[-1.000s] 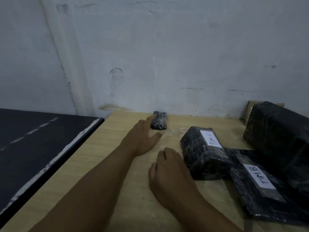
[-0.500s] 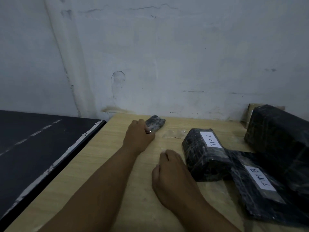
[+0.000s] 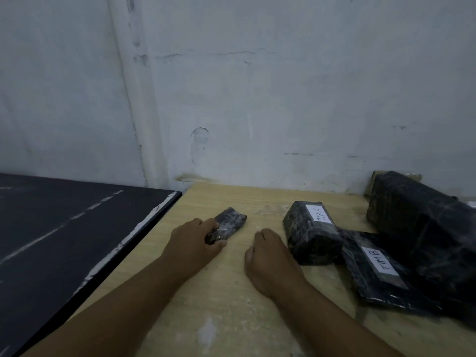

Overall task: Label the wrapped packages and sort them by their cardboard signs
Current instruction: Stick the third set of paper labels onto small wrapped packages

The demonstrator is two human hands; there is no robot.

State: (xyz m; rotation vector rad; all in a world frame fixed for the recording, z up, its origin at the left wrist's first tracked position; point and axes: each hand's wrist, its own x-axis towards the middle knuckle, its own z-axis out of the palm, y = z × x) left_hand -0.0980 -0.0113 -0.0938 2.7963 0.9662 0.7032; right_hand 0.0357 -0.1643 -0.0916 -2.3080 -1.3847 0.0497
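I see the small black film-wrapped package point(image 3: 230, 224) lying on the pale wooden table point(image 3: 219, 305), with my left hand point(image 3: 195, 243) gripping its near end. At its 4 o'clock my right hand point(image 3: 270, 256) rests loosely curled, holding nothing. At 3 o'clock lie the black wrapped block labelled "TIM C" point(image 3: 309, 233) and the flat black package labelled "TIM B" point(image 3: 376, 269).

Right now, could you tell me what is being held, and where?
Left hand grips the small wrapped package by its near end; right hand holds nothing.

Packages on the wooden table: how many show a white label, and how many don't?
White label showing: 2, the TIM C package and the TIM B package.
No label showing: 2, the small package and the large package.
Total: 4.
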